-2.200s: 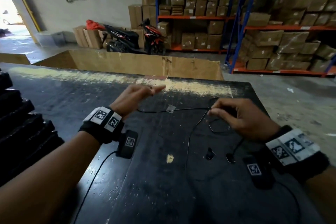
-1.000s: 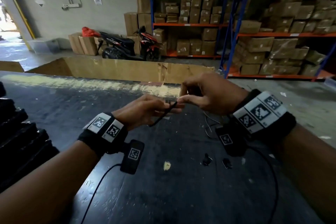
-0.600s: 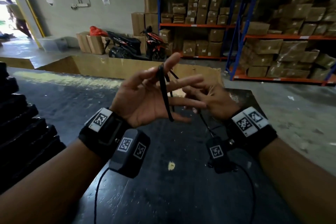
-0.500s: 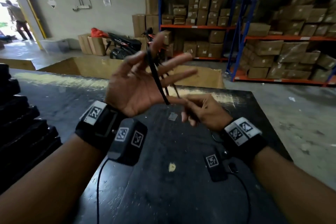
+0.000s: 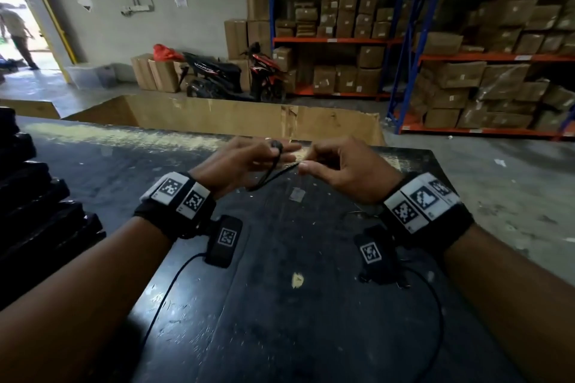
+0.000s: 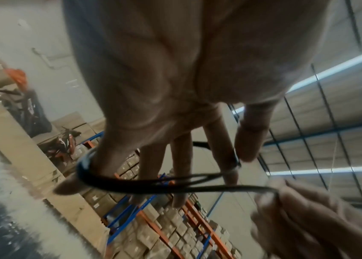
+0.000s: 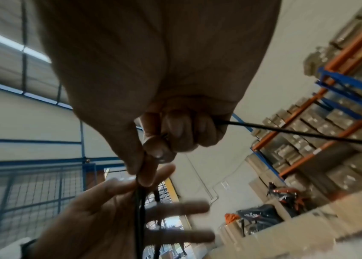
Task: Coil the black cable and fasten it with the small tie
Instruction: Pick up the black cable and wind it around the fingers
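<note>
Thin black cable (image 5: 270, 175) is wound in loops round the spread fingers of my left hand (image 5: 270, 155), which hovers above the black table (image 5: 280, 320). In the left wrist view the cable loops (image 6: 153, 185) circle the little finger and index finger, and the thumb presses a strand against the index finger. My right hand (image 5: 303, 165), just to the right, pinches the cable between thumb and forefinger. A free length of cable (image 7: 286, 130) runs out from its curled fingers. The small tie is not clearly visible.
A stack of black flat items (image 5: 34, 196) fills the table's left side. An open cardboard box (image 5: 249, 115) stands behind the far edge. Beyond are shelves of cartons (image 5: 466, 71), two motorbikes (image 5: 217, 74) and a person in the doorway (image 5: 15, 34).
Both hands have come down from in front of the box to just above the table. The left palm has turned downward, and the right hand now pinches the cable level with the left fingertips.
</note>
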Demonstrator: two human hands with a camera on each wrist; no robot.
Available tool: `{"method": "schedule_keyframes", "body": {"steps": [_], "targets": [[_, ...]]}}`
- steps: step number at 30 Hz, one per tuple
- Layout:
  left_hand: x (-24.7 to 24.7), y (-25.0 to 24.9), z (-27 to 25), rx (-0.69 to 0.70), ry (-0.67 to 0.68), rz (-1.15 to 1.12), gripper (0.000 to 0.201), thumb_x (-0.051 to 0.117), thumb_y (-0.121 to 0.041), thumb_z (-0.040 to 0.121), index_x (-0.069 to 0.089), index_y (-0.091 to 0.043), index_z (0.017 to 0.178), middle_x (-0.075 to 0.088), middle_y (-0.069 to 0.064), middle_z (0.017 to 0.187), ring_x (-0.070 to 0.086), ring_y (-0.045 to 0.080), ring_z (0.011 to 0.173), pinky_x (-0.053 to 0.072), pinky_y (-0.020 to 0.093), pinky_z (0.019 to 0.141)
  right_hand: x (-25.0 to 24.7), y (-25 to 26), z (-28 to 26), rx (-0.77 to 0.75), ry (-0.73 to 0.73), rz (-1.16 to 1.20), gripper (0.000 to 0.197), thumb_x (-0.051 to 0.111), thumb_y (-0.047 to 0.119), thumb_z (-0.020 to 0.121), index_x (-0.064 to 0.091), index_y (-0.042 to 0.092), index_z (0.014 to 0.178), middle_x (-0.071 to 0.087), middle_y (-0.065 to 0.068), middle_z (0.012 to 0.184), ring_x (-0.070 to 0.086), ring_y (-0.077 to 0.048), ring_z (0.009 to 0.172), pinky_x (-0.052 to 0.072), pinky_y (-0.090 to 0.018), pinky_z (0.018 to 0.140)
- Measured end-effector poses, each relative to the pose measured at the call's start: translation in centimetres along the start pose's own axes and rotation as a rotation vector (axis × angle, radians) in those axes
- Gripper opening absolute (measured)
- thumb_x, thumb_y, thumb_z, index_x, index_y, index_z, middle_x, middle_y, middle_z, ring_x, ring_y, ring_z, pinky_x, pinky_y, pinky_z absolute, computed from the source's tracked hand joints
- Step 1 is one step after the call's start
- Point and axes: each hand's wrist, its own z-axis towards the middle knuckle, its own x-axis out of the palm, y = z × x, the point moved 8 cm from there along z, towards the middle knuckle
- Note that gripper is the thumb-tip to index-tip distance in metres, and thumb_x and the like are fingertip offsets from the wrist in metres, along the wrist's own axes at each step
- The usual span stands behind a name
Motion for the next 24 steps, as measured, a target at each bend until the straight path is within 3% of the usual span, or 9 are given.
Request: {"method": "schedule_keyframes", "body": {"steps": [3, 6, 9, 12, 15, 17, 20, 22, 24], "targets": [[1.6, 2.0, -0.6, -0.112, 0.081, 0.027, 0.041, 0.062, -0.029, 0.088, 0.074, -0.004, 0.117, 0.075, 0.011, 0.126, 0.062, 0.032, 0.129, 0.044, 0.052, 0.095, -0.9, 0.6, 1.1, -0.019, 0.008, -0.057, 0.013, 0.080, 0.024, 0.086, 0.078, 0.011, 0.085, 0.074, -0.001, 0.074, 0.065, -0.012, 0.064, 0.048, -0.023, 0.060], [4.2, 3.2, -1.7, -0.205, 0.319, -0.202, 0.055, 0.060, -0.031, 0.090, 0.059, -0.015, 0.143, 0.062, 0.016, 0.144, 0.046, 0.039, 0.144, 0.047, 0.047, 0.091, -2.2, 0.6, 1.9, -0.054, -0.013, 0.057, 0.011, 0.080, 0.016, 0.085, 0.079, 0.005, 0.088, 0.079, -0.008, 0.088, 0.075, -0.022, 0.080, 0.061, -0.033, 0.071], [6.7, 1.2, -3.5, -0.144, 0.574, -0.565, 0.052, 0.058, -0.033, 0.093, 0.056, -0.022, 0.144, 0.047, 0.025, 0.156, 0.030, 0.048, 0.151, 0.027, 0.071, 0.109, -1.9, 0.3, 1.9, -0.077, -0.024, 0.251, 0.014, 0.073, 0.010, 0.090, 0.078, -0.001, 0.097, 0.077, -0.023, 0.091, 0.071, -0.031, 0.073, 0.058, -0.037, 0.066], [6.9, -2.2, -4.0, 0.040, 0.630, -0.788, 0.047, 0.035, -0.032, 0.099, 0.056, -0.022, 0.141, 0.034, 0.028, 0.161, 0.019, 0.054, 0.152, -0.001, 0.086, 0.107, 0.2, -0.7, 1.2, -0.022, -0.052, 0.476, 0.015, 0.061, -0.004, 0.094, 0.074, -0.006, 0.103, 0.073, -0.020, 0.088, 0.067, -0.013, 0.068, 0.052, -0.024, 0.065], [4.9, -5.2, -3.5, 0.238, 0.579, -0.878, 0.051, 0.028, -0.035, 0.100, 0.055, -0.023, 0.142, 0.034, 0.028, 0.161, 0.018, 0.054, 0.151, -0.003, 0.087, 0.105, 3.4, -2.6, 0.4, 0.061, -0.100, 0.498, 0.021, 0.059, -0.002, 0.098, 0.079, 0.006, 0.096, 0.070, -0.027, 0.073, 0.063, -0.019, 0.056, 0.052, -0.031, 0.056], [3.2, -6.7, -2.8, 0.325, 0.480, -0.875, 0.048, 0.031, -0.035, 0.101, 0.052, -0.026, 0.142, 0.029, 0.027, 0.163, 0.021, 0.054, 0.151, -0.001, 0.088, 0.104, 5.8, -3.6, -0.3, 0.139, -0.065, 0.513, 0.020, 0.059, 0.008, 0.100, 0.078, 0.006, 0.108, 0.069, -0.021, 0.070, 0.059, -0.012, 0.048, 0.051, -0.022, 0.051], [0.3, -7.3, -1.3, 0.331, 0.225, -0.738, 0.047, 0.038, -0.034, 0.099, 0.055, -0.028, 0.142, 0.040, 0.024, 0.160, 0.034, 0.048, 0.148, 0.015, 0.086, 0.105, 8.2, -3.5, -0.9, 0.201, 0.027, 0.519, 0.027, 0.055, 0.013, 0.103, 0.072, 0.002, 0.120, 0.067, -0.015, 0.069, 0.059, -0.015, 0.051, 0.051, -0.020, 0.051], [-1.4, -6.6, -0.6, 0.280, 0.031, -0.540, 0.050, 0.040, -0.032, 0.098, 0.054, -0.026, 0.145, 0.053, 0.016, 0.153, 0.046, 0.038, 0.145, 0.048, 0.069, 0.096, 7.9, -2.4, -1.1, 0.191, 0.051, 0.472, 0.026, 0.055, 0.016, 0.103, 0.073, 0.001, 0.115, 0.065, -0.011, 0.064, 0.059, -0.015, 0.052, 0.049, -0.021, 0.050], [-2.3, -5.5, -0.4, 0.220, -0.082, -0.303, 0.050, 0.045, -0.029, 0.094, 0.059, -0.022, 0.141, 0.065, 0.007, 0.143, 0.057, 0.024, 0.136, 0.060, 0.044, 0.084, 6.4, -0.9, -0.8, 0.157, 0.039, 0.423, 0.024, 0.059, 0.015, 0.101, 0.074, -0.003, 0.107, 0.062, -0.011, 0.058, 0.055, -0.012, 0.047, 0.045, -0.020, 0.048]]}}
